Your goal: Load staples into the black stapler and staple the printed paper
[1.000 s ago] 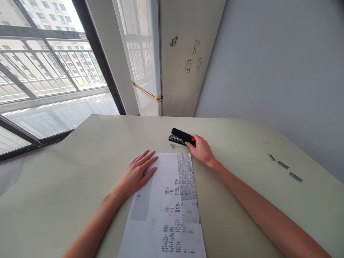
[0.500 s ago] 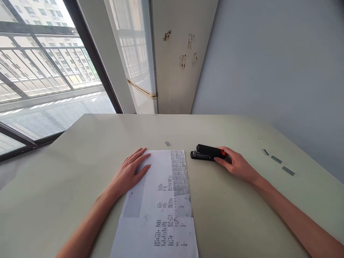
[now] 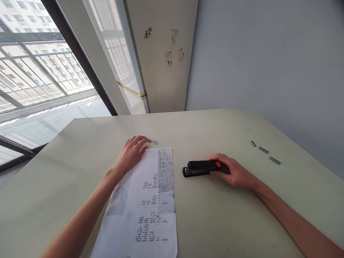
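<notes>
A printed sheet of paper lies on the pale table in front of me. My left hand rests at its top left corner, fingers stretched toward a small strip of staples just beyond the sheet. To the right of the paper lies a black stapler with a red tab. My right hand holds the stapler's rear end, fingers curled round it.
Three more staple strips lie in a row at the far right of the table. A large window is on the left, a white fridge stands behind the table, and a grey wall runs along the right.
My right hand has drawn the stapler from beyond the paper's top to its right side. My left hand has slid up to the sheet's corner, toward the staple strip.
</notes>
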### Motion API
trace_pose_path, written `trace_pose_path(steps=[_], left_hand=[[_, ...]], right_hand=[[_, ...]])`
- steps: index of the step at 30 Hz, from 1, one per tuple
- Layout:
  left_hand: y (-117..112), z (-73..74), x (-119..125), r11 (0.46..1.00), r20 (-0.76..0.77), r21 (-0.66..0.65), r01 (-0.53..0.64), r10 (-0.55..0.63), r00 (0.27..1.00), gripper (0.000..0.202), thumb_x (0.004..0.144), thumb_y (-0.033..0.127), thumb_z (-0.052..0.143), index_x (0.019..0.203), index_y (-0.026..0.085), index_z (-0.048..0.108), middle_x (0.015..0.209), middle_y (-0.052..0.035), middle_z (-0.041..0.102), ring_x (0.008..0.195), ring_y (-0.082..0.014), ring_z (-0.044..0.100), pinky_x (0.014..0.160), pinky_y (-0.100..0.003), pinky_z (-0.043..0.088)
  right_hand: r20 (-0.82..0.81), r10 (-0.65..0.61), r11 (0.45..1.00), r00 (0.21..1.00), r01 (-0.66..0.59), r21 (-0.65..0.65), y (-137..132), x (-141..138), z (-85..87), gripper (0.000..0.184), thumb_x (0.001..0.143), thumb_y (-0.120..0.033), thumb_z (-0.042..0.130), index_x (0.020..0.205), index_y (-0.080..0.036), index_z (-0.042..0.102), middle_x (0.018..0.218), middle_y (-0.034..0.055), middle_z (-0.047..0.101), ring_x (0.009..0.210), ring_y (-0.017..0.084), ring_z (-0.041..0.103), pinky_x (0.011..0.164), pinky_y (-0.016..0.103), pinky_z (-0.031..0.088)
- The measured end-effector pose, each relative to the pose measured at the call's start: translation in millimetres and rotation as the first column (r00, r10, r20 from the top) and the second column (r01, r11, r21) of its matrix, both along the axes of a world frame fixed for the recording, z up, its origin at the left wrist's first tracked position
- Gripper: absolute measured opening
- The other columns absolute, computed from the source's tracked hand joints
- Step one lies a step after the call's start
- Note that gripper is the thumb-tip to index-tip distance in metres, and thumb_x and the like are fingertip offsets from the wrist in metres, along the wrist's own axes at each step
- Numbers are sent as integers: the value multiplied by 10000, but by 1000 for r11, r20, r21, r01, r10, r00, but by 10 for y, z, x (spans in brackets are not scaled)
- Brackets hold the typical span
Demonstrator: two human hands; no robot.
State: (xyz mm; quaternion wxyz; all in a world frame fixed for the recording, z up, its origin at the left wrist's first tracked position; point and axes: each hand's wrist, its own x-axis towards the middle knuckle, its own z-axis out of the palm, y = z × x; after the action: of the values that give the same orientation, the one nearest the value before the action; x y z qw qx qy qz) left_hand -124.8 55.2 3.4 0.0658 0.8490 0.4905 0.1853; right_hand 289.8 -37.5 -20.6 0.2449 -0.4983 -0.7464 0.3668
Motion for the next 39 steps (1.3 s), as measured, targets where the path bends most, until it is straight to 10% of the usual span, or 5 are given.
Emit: trace_pose_path(steps=[8, 17, 26, 34, 39], left_hand=[[541, 55, 135, 984, 4, -165, 72, -73, 997, 379, 1013, 561, 511, 1150, 285, 733, 1276, -84, 651, 1207, -312, 594, 1096, -531, 450], [361, 93, 254, 971, 268, -239, -3, 69, 961, 479, 1007, 636, 524, 1165, 206, 665, 1100, -110, 717, 1048, -279, 671, 1011, -518, 527], [-89, 561, 848, 689, 808, -590, 422, 497, 317, 155, 940, 333, 650, 1008, 196, 675, 884, -35, 574, 716, -127, 531, 724, -305, 550], [-528, 458, 1069, 591, 682, -693, 412, 354, 640, 495, 799, 346, 841, 735, 226, 365, 673, 65, 280, 531, -65, 205, 470, -260, 167], [-724, 301, 1138, 482, 685, -728, 487, 499, 531, 578, 779, 342, 780, 725, 227, 216, 704, 69, 223, 506, -59, 142, 460, -282, 153]], right_hand=[[-2, -6, 999, 1000, 6, 48, 27, 14, 50, 260, 941, -430, 671, 1166, -300, 670, 1148, 56, 741, 1048, 290, 657, 973, 473, 529], [13, -7, 999, 1000, 6, 36, 40, 54, 29, 287, 941, -446, 675, 1194, -311, 664, 1192, 51, 736, 1087, 300, 654, 1008, 485, 510], [12, -25, 999, 1000, 24, 49, 34, 46, -10, 289, 948, -464, 677, 1197, -318, 661, 1172, 46, 734, 1065, 297, 644, 982, 478, 511], [29, -14, 999, 999, 13, 31, 42, 51, 21, 336, 961, -533, 655, 1211, -309, 676, 1194, 55, 737, 1084, 299, 653, 1002, 464, 505], [-191, -84, 995, 978, 70, -77, 35, 45, 54, 545, 1083, -636, 312, 1246, -290, 701, 1265, 72, 742, 1188, 289, 667, 1065, 452, 498]])
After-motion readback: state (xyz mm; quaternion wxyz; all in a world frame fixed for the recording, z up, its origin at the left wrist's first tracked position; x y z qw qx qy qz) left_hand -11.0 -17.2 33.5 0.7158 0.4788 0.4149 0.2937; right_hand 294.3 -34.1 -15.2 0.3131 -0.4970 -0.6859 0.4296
